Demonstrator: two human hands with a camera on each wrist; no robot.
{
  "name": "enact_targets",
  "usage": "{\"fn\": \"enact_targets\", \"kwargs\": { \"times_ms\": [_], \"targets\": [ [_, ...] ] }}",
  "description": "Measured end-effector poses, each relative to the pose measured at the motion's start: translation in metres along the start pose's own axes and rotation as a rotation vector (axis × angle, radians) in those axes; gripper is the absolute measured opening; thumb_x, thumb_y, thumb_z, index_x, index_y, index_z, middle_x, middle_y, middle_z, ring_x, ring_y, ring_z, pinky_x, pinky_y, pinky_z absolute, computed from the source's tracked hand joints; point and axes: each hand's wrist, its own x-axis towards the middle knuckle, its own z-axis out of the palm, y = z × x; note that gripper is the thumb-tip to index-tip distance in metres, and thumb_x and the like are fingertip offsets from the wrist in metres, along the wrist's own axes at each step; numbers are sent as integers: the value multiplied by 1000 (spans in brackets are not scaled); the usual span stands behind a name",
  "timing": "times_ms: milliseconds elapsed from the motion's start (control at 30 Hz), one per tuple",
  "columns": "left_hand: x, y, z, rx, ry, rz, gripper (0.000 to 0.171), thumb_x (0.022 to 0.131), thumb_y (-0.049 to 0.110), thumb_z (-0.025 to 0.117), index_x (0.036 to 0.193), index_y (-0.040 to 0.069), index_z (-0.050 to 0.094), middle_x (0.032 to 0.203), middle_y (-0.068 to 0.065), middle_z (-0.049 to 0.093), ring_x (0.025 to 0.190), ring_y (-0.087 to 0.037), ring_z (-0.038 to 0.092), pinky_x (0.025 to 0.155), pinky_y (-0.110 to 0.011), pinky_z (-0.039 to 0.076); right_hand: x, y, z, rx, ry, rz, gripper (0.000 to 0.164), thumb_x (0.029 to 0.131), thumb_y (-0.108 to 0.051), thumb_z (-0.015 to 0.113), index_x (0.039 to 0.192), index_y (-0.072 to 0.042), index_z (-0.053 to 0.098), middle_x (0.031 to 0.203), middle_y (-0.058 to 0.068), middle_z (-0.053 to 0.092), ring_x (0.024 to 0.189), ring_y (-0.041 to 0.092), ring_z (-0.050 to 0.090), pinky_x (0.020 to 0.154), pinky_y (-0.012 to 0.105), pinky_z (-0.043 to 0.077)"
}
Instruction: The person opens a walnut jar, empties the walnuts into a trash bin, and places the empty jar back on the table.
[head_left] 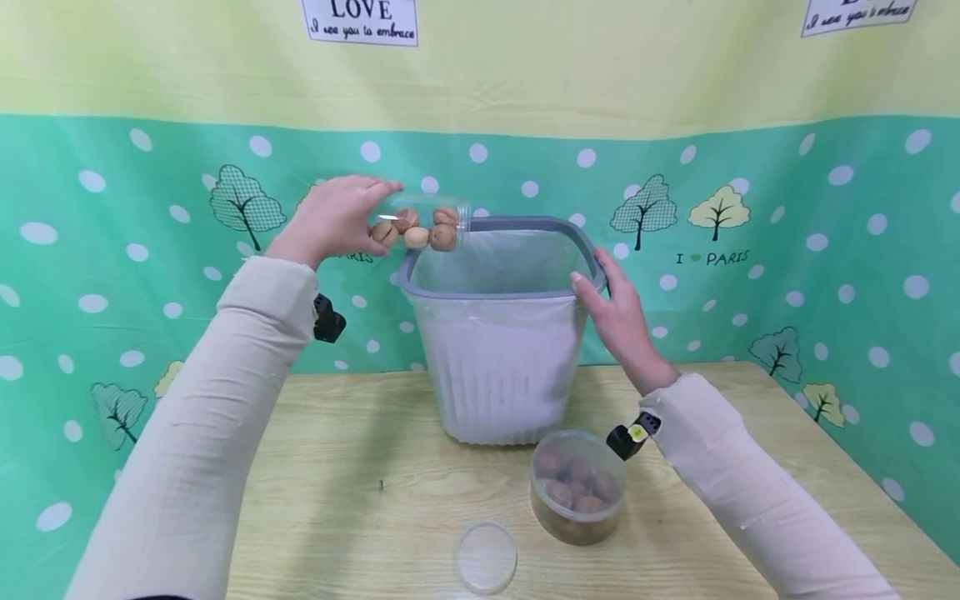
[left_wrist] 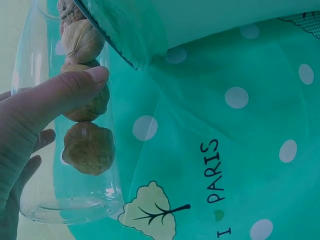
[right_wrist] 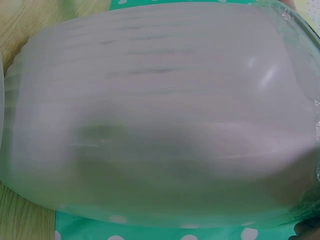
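My left hand [head_left: 339, 218] grips a clear jar [head_left: 420, 202] that lies sideways in the air, its open mouth toward the right above the bin's left rim. Several walnuts [head_left: 442, 237] rest along the jar's lower side; the left wrist view shows the thumb across the jar [left_wrist: 37, 185] and walnuts [left_wrist: 89, 148] inside. At the other side, my right hand [head_left: 621, 312] holds the grey rim of a white trash bin [head_left: 498, 367] with a clear liner. The right wrist view is mostly filled by the bin's side [right_wrist: 160, 110]. The bin's bottom is hidden from the head view.
In front of the bin, a round translucent tub [head_left: 576, 527] with several brown round things stands on the wooden table [head_left: 322, 508]. Nearer lies a round translucent lid [head_left: 486, 558]. A tiny dark bit [head_left: 380, 485] lies to the left. A patterned curtain [head_left: 480, 179] hangs behind.
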Motion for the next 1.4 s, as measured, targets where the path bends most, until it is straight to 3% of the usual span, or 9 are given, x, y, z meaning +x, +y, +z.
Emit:
{"fn": "enact_targets", "kwargs": {
  "times_ms": [567, 933, 1200, 1400],
  "targets": [
    [1, 0, 3, 28, 36, 47, 82, 68, 22, 83, 137, 2, 44, 134, -20, 51, 121, -39, 47, 99, -52, 40, -13, -28, -2, 8, -18, 20, 65, 96, -30, 49, 149, -4, 24, 153, 15, 24, 141, 28, 19, 113, 51, 18],
    [1, -1, 3, 30, 31, 49, 82, 68, 22, 83, 137, 1, 44, 134, -20, 52, 120, -39, 47, 100, -52, 39, 0, 1, -1, -1, -12, 13, 65, 95, -34, 51, 150, -10, 24, 154, 9, 24, 142, 24, 18, 114, 49, 18],
    [1, 1, 2, -15, 10, 94, 83, 68, 21, 84, 138, 2, 43, 135, -20, 51, 121, -38, 47, 101, -52, 38, 0, 1, 1, -2, -11, 14, 66, 94, -37, 52, 150, -13, 24, 154, 7, 24, 142, 23, 19, 114, 49, 18],
    [1, 2, 0, 51, 31, 82, 82, 68, 21, 82, 137, 1, 44, 131, -20, 53, 118, -38, 49, 101, -52, 38, 0, 1, 0, -16, -12, 22, 67, 94, -38, 52, 150, -14, 23, 155, 6, 22, 142, 22, 16, 114, 49, 16]
  ]
}}
